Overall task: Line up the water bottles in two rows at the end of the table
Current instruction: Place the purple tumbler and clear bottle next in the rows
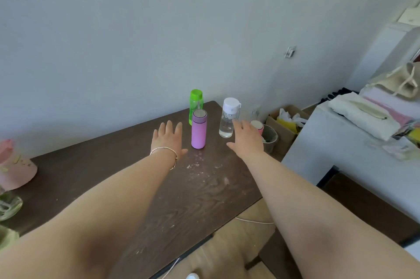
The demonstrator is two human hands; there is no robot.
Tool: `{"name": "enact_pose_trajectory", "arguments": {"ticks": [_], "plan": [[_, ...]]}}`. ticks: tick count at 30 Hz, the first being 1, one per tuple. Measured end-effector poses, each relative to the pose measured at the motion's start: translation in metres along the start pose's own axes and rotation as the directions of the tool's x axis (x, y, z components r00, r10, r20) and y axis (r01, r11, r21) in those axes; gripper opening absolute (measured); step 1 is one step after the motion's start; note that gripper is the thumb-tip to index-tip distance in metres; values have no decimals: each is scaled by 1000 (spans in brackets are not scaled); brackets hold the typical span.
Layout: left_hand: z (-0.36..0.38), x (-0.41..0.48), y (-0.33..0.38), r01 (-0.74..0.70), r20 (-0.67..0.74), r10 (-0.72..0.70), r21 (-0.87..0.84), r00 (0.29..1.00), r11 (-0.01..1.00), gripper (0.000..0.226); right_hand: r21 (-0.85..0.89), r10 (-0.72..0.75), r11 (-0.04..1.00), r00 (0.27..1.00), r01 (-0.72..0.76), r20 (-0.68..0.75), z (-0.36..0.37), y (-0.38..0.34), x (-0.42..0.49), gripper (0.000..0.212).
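Note:
Several bottles stand upright at the far end of the dark wooden table (141, 187). A purple flask (198, 129) is in front of a green bottle (195, 105). To their right stands a clear bottle (229, 117) with a white cap, and behind my right hand a pink-capped bottle (258, 125) is mostly hidden. My left hand (168, 140) hovers open just left of the purple flask, a thin bracelet on the wrist. My right hand (246, 140) is spread open beside the clear bottle, holding nothing.
A pink object (13, 168) and glassware (9, 205) sit at the table's left edge. Beyond the table's right end are a glass bin (270, 140) and a cardboard box (287, 123). A white cabinet (336, 153) with folded cloth stands at the right. A wall runs behind the table.

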State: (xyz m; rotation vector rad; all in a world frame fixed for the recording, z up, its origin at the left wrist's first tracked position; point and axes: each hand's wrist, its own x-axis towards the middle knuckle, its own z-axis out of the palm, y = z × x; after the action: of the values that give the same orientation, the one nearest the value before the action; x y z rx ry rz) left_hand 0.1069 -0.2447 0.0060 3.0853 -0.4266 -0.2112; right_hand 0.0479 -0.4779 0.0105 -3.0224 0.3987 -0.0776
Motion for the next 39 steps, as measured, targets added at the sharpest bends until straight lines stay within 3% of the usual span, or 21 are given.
{"name": "enact_pose_trajectory", "arguments": {"ticks": [13, 18, 22, 26, 39], "plan": [[27, 139, 23, -144, 30, 150, -151, 988, 978, 97, 90, 79, 992, 996, -83, 42, 21, 15, 164, 78], [46, 166, 24, -175, 13, 190, -331, 982, 927, 93, 114, 132, 983, 986, -144, 100, 36, 18, 198, 78], [58, 175, 25, -141, -16, 161, -576, 987, 805, 86, 195, 195, 955, 970, -222, 148, 46, 18, 213, 76], [65, 177, 29, -111, -47, 112, -714, 993, 691, 84, 347, 245, 891, 954, -292, 173, 54, 14, 219, 75], [63, 149, 19, -72, -68, 30, -778, 997, 624, 80, 371, 272, 886, 959, -280, 75, 56, -5, 190, 72]]}}
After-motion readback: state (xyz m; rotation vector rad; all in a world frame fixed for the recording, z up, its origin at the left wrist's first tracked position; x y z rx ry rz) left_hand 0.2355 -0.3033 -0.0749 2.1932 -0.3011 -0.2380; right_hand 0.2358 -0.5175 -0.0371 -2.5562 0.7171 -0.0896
